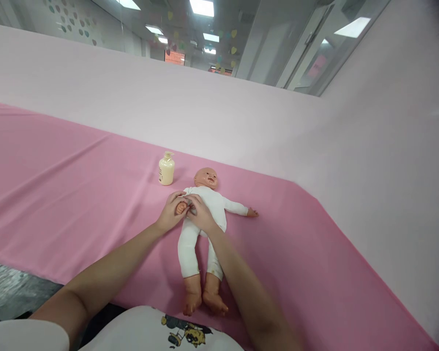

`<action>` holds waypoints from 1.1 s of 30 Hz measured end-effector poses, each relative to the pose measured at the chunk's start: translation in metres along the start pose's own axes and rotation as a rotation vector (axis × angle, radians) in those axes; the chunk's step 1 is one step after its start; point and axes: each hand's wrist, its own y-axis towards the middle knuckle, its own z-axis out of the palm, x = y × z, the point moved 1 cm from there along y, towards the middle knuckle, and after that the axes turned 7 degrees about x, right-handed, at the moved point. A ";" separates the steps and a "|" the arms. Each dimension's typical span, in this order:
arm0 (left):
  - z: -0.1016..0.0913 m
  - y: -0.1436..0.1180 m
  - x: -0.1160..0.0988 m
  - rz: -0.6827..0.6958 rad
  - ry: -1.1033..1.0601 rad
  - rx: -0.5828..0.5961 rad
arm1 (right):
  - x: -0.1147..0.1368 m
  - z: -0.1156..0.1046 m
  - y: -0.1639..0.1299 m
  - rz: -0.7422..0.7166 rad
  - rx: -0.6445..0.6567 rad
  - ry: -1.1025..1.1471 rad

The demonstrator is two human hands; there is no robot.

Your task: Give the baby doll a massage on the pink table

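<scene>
Grip clamped: left hand (170, 212) and right hand (200, 213) clasp the doll's hand (181, 208).

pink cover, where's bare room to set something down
The pink cover is bare left of the pump bottle and right of the doll, beyond its outstretched arm. It's crowded beside the doll's torso, where the left hand and right hand meet.
</scene>
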 end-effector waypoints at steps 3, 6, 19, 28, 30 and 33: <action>0.001 -0.002 -0.004 0.048 0.053 0.059 | 0.004 -0.002 0.000 0.005 0.059 -0.031; 0.001 -0.004 -0.004 0.089 0.078 0.097 | 0.007 -0.002 0.000 -0.003 0.086 -0.044; 0.001 -0.003 -0.008 0.144 0.068 0.049 | 0.004 0.001 0.000 -0.019 0.080 -0.029; -0.003 -0.003 -0.022 0.243 0.103 0.080 | -0.004 0.004 0.001 0.029 0.089 -0.006; -0.003 -0.002 -0.021 0.219 0.101 0.073 | -0.005 0.003 0.001 0.023 0.062 0.024; -0.002 -0.001 -0.013 0.166 0.080 0.071 | -0.005 0.001 0.000 -0.002 0.003 0.071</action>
